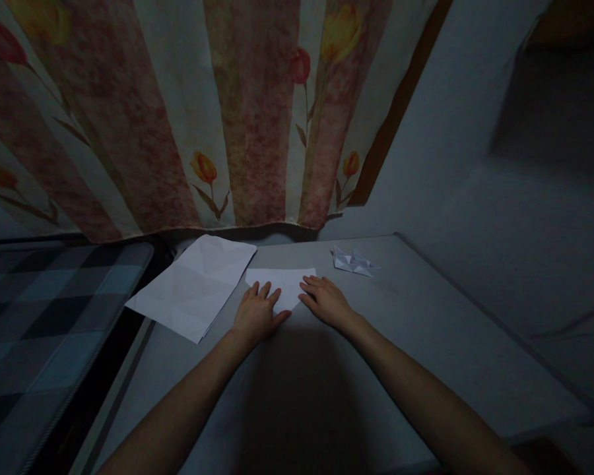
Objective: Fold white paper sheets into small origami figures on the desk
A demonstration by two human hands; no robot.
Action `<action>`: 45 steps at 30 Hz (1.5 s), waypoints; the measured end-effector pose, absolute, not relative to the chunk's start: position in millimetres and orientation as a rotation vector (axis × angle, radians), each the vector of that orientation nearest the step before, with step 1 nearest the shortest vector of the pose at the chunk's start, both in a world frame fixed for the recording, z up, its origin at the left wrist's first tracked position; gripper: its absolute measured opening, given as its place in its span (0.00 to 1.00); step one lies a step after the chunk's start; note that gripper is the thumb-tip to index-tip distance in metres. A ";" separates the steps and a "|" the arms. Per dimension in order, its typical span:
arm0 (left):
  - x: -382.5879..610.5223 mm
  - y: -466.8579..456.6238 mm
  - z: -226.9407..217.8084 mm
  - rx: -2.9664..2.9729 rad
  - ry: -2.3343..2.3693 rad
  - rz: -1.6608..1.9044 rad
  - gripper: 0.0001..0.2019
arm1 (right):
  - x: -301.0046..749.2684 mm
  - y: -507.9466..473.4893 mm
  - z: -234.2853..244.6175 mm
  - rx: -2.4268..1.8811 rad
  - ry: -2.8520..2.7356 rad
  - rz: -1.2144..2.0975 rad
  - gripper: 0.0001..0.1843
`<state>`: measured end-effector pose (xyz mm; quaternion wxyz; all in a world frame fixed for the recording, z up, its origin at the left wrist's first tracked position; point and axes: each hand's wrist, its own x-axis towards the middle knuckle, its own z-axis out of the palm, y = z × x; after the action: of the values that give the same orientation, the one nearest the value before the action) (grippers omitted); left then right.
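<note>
A white folded paper (284, 282), triangle-shaped with its point toward me, lies on the grey table (416, 310). My left hand (257, 315) rests flat on its left part, fingers stretched out. My right hand (325, 300) lies flat on its right part, fingers spread. Neither hand grips anything. The room is dim.
A creased white sheet (193, 285) lies to the left, overhanging the table edge. A small folded paper figure (352, 262) sits at the back right. A flowered curtain (188, 112) hangs behind. A checked fabric surface (44, 310) lies on the left, and a grey wall (499, 198) on the right.
</note>
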<state>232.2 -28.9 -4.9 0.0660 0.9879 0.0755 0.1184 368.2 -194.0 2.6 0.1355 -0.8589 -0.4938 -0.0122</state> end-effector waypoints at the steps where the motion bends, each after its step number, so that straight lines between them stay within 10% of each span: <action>1: 232.8 -28.7 -3.5 2.997 0.237 0.337 0.27 | 370.7 -193.3 5.2 -2.507 -1.403 -0.054 0.20; 12: 255.1 -20.2 11.3 3.070 0.167 0.253 0.16 | 398.7 -149.3 8.6 -2.517 -1.457 -0.025 0.35; 22: 267.1 -12.0 2.8 3.095 0.261 0.494 0.47 | 400.7 -154.0 6.2 -2.402 -1.609 -0.348 0.24; 32: 260.3 -9.6 8.1 3.186 -0.085 0.540 0.19 | 389.1 -166.2 6.3 -2.532 -1.636 -0.318 0.14; 45: 261.1 -11.1 9.6 3.151 -0.154 0.272 0.16 | 381.7 -188.4 3.6 -2.367 -1.703 -0.124 0.20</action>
<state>261.1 -11.1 9.6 -0.0126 0.9950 -0.0487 0.0858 381.7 -188.4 3.6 0.1115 -0.8060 -0.5798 -0.0423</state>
